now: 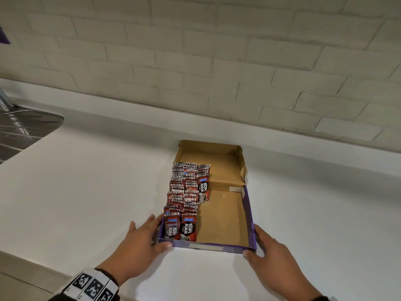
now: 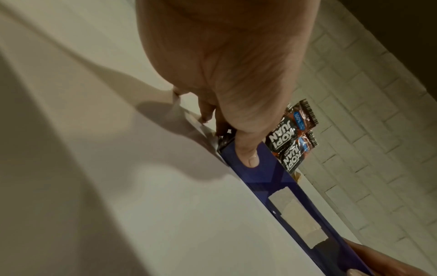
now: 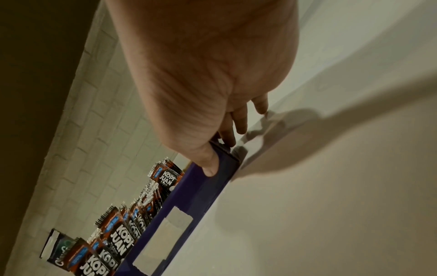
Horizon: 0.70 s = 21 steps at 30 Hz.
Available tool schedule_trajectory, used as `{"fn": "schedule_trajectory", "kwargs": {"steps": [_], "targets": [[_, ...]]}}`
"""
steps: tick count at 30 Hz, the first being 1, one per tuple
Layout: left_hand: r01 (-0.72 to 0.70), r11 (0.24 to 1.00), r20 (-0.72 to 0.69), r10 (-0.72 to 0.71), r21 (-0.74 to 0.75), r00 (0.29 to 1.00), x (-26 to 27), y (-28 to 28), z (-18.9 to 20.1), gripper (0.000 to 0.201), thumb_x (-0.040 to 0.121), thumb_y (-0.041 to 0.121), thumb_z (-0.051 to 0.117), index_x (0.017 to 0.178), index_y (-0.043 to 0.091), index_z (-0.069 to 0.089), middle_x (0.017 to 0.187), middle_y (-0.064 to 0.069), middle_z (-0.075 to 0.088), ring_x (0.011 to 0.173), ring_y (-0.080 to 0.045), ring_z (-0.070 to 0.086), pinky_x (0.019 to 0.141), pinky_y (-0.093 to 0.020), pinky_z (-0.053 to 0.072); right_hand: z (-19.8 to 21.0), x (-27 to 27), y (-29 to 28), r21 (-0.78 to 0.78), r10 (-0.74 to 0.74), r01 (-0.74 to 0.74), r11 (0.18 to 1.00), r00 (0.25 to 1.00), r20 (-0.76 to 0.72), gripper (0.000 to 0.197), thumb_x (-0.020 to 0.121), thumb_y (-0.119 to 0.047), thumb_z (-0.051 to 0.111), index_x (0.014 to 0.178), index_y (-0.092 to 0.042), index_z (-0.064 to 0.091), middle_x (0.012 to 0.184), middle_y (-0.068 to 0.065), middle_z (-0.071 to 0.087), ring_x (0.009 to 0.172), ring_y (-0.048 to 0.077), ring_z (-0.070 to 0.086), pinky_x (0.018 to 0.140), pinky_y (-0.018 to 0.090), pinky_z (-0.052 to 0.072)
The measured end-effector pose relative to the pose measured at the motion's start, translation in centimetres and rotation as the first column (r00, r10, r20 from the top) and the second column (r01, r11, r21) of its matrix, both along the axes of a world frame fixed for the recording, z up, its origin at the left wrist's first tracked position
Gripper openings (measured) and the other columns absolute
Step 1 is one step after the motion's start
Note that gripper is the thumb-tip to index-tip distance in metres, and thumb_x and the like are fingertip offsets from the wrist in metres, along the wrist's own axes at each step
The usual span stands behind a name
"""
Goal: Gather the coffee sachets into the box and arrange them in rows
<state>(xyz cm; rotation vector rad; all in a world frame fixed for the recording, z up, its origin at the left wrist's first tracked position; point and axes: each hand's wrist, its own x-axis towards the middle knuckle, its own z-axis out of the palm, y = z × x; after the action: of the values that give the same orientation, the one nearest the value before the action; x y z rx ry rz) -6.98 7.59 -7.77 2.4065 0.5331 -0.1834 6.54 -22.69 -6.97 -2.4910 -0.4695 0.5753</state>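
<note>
A shallow purple box (image 1: 208,246) with a brown cardboard inside lies on the white counter, its lid folded back toward the wall. Several red-and-black coffee sachets (image 1: 184,192) stand in overlapping rows along its left side; the right half of the floor is bare. My left hand (image 1: 159,232) holds the near left corner, thumb on the front wall and fingers along the left side. My right hand (image 1: 253,241) holds the near right corner the same way. The left wrist view shows the left hand (image 2: 227,138), box (image 2: 283,196) and sachets (image 2: 290,142); the right wrist view shows the right hand (image 3: 224,151), box (image 3: 196,196) and sachets (image 3: 118,239).
A steel sink drainboard (image 1: 26,131) sits at the far left of the counter (image 1: 86,192). A white brick wall (image 1: 217,61) runs close behind the box lid. The counter's front edge passes just below my wrists.
</note>
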Motion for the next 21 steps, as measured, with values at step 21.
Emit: {"fn": "schedule_trajectory", "kwargs": {"steps": [21], "targets": [[0.042, 0.999, 0.029, -0.041, -0.034, 0.999, 2.7, 1.7, -0.4, 0.081, 0.089, 0.054, 0.065, 0.155, 0.041, 0.019, 0.146, 0.02, 0.048, 0.145, -0.01, 0.035, 0.124, -0.046, 0.004, -0.6, 2.4, 0.7, 0.094, -0.015, 0.01, 0.995, 0.999, 0.052, 0.063, 0.094, -0.033, 0.065, 0.151, -0.042, 0.039, 0.117, -0.032, 0.059, 0.115, 0.01, 0.062, 0.092, 0.023, 0.05]]}}
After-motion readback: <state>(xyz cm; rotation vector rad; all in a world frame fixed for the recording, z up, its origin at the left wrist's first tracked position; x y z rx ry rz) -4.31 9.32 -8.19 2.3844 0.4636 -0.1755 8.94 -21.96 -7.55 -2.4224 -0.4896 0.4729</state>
